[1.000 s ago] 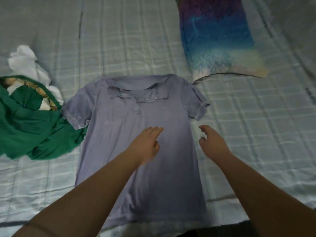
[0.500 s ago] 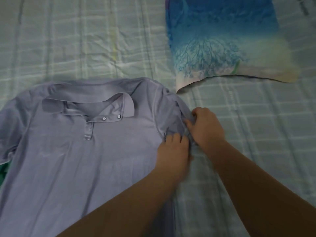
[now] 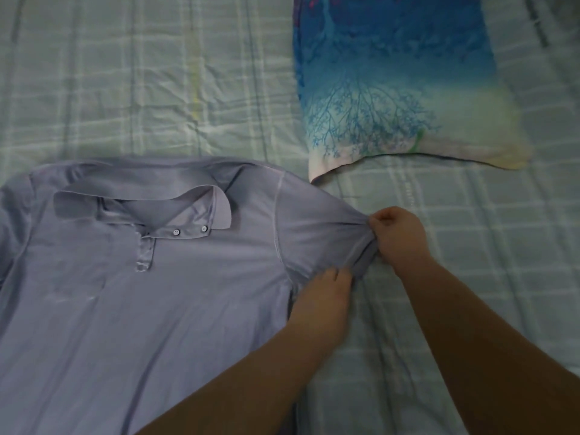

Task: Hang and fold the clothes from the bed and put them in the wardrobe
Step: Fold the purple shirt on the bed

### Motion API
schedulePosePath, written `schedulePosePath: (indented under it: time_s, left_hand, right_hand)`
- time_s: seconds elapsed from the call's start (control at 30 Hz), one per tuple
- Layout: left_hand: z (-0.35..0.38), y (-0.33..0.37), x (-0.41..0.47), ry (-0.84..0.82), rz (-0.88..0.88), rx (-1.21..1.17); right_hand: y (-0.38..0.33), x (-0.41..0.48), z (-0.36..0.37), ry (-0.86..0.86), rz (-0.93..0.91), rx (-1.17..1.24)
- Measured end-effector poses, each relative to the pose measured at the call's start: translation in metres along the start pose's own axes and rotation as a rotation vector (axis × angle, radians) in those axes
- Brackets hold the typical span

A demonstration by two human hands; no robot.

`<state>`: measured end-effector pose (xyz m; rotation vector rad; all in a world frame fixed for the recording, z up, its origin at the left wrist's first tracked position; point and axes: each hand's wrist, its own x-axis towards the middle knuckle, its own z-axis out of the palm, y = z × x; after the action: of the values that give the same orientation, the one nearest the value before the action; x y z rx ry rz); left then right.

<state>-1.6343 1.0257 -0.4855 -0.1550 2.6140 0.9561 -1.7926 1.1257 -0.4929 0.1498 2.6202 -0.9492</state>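
Lilac polo shirt [image 3: 157, 309] lay face up on the checked bed sheet [image 3: 125, 89], buttons showing, so that was where the task's thing sat, nowhere near a wardrobe yet. Only the head view to go on. A second earlier both hands hung loose over the shirt's middle, holding nothing. Half a second earlier they had bunched up at the right-side sleeve [image 3: 323, 227]. By this frame that sleeve was drawn out sideways and looked fairly taut. The right hand [image 3: 398, 237] pinched the sleeve's hem with curled fingers. The left hand [image 3: 323, 296] sat at the armpit with its fingertips at the sleeve's lower edge, and honestly I couldn't tell whether it pinched the cloth or just pressed it down. My read: this was still the flattening stage, and no fold had been made, so the job was barely started for this shirt. The green and white heap seen a second ago had slipped out of view as the camera swung right. Around it: a blue tree-print pillow [image 3: 392, 89] whose near corner lay just beside the shirt's shoulder, apart from the hands. Nothing really blocked a fold, I'd say, though the collar [image 3: 141, 196] had one tip curling up and the sheet was rumpled underneath.
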Motion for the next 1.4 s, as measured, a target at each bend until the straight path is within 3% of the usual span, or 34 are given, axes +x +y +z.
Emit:
schedulePosePath:
  time_s: [0.13,0.27,0.37,0.53,0.7,0.8,0.9,1.03,1.4]
  left_hand:
    - [-0.005,-0.004,0.009,-0.044,-0.016,-0.004]
    - [-0.017,-0.008,-0.012,0.151,-0.040,-0.311]
    - [-0.036,-0.008,-0.036,0.291,-0.110,-0.583]
    - [-0.069,-0.037,-0.068,0.503,-0.386,-0.938]
    - [-0.075,-0.094,-0.094,0.453,-0.583,-0.885]
    - [-0.070,-0.122,-0.104,0.342,-0.650,-0.867]
    - [-0.065,-0.145,-0.112,0.327,-0.626,-0.884]
    - [-0.081,-0.171,-0.132,0.396,-0.580,-0.855]
    - [-0.213,-0.328,-0.237,0.655,-0.746,-0.752]
  right_hand:
    - [0.001,0.001,0.008,0.037,-0.024,-0.096]
    - [-0.024,-0.010,0.003,0.065,0.013,0.009]
    - [-0.064,-0.032,-0.003,0.052,0.015,0.217]
    - [-0.140,-0.069,0.030,-0.102,-0.019,0.458]
    - [-0.175,-0.098,0.106,-0.257,-0.093,0.340]
    - [-0.175,-0.111,0.142,-0.399,0.011,0.328]
    - [-0.168,-0.126,0.159,-0.403,0.070,0.414]
    - [-0.169,-0.154,0.169,-0.318,-0.068,0.233]
    - [-0.275,-0.238,0.271,-0.448,-0.167,0.183]
